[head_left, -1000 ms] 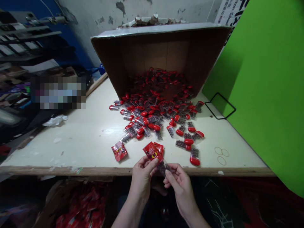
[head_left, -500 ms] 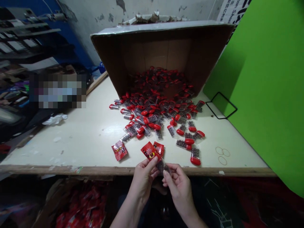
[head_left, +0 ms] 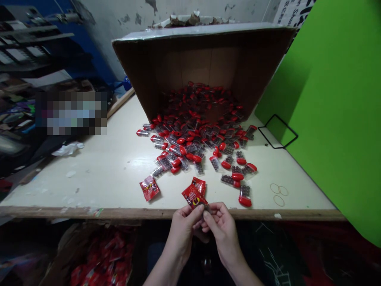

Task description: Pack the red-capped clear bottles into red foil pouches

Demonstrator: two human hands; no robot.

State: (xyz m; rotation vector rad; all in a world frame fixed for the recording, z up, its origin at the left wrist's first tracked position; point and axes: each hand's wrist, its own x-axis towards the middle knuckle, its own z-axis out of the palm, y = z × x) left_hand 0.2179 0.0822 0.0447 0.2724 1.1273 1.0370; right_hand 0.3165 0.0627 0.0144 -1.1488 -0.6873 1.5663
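My left hand [head_left: 185, 230] and my right hand [head_left: 222, 227] meet at the table's front edge, fingers pinched together on a red printed sachet [head_left: 193, 196] that sticks up between them. A small clear tube of dark beads was at the sachet's mouth; it is now mostly hidden by my fingers. Another red sachet [head_left: 149, 188] lies flat on the table to the left, and a third [head_left: 199, 184] lies just behind the held one. Several clear tubes with red caps [head_left: 244, 196] are scattered close by.
A big cardboard box [head_left: 202, 59] lies tipped on its side at the back, spilling a heap of red-capped tubes [head_left: 196, 131] onto the pale table [head_left: 98, 171]. A green panel [head_left: 336, 103] stands at right. Rubber bands [head_left: 278, 194] lie near the front right. Red packets [head_left: 101, 258] sit below the table.
My hands have drawn closer together and slightly down. The clear tube that showed between them has slid out of sight behind my fingers, toward the red sachet.
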